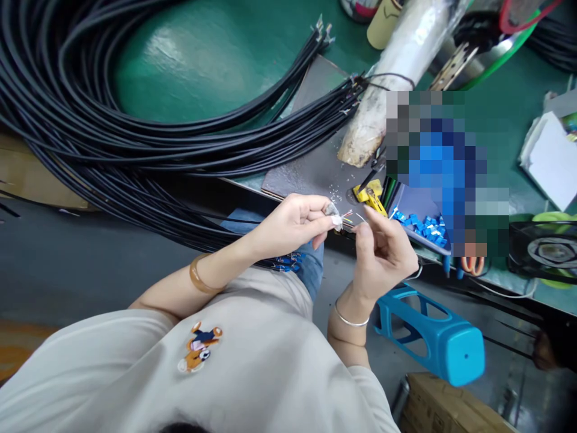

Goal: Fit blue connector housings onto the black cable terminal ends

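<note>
Thin coloured wires (347,218) stick out from the taped fingertips of my left hand (300,222), which is closed on the cable end. Facing it on the right, my right hand (383,249) has its thumb and forefinger close together at a thin white wire (360,217); whether they pinch it is too small to tell. Just beyond the hands lies a yellow tool (372,197) on a dark board (311,171) with small white scraps. Blue connectors (426,228) fill a tray (408,201) to the right.
A large coil of black cables (180,141) spans the left and the bench. A plastic-wrapped roll (387,102) stands behind the board. Below the bench edge are a blue stool (460,349) and a cardboard box (446,409). A fan (550,249) is at the right.
</note>
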`<state>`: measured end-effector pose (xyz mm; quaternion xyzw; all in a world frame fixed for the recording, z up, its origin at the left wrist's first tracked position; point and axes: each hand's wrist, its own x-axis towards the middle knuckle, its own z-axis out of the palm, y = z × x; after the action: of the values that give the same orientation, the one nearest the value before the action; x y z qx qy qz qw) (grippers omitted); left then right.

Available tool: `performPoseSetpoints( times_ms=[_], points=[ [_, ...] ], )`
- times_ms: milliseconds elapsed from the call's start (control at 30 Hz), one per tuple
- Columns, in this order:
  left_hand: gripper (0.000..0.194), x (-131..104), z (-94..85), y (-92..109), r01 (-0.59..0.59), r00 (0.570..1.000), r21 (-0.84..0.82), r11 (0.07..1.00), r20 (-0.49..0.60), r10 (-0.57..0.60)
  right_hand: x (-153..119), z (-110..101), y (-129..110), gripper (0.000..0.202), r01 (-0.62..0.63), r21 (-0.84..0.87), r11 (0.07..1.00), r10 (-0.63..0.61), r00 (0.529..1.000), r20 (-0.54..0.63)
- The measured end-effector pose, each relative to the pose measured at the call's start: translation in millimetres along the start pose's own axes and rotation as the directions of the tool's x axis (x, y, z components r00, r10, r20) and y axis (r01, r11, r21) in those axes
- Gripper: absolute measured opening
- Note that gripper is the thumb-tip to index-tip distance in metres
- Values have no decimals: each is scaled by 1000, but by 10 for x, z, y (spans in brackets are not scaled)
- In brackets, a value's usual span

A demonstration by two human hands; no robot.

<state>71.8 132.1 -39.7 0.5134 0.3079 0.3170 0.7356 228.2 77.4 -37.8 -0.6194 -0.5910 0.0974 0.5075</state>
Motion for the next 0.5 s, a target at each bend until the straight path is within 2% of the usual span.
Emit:
performPoseSetpoints(
  times_ms=[133,233,400,500],
  points=[
    [32,5,-9,16,9,1000,-24,1000,24,-9,26,-52,5,24,164,-102,981,-154,984,94],
    [31,16,-32,11,40,998,-71,997,44,-36,17,-39,25,30,237,-102,966,-229,970,86],
    [30,17,-74,-9,68,996,-173,983,63,-58,-42,-20,108,37,277,-57,959,-272,958,85],
    [27,1,-71,9,69,997,-144,987,52,-62,-69,-49,139,36,227,-38,973,-222,969,107]
  ],
)
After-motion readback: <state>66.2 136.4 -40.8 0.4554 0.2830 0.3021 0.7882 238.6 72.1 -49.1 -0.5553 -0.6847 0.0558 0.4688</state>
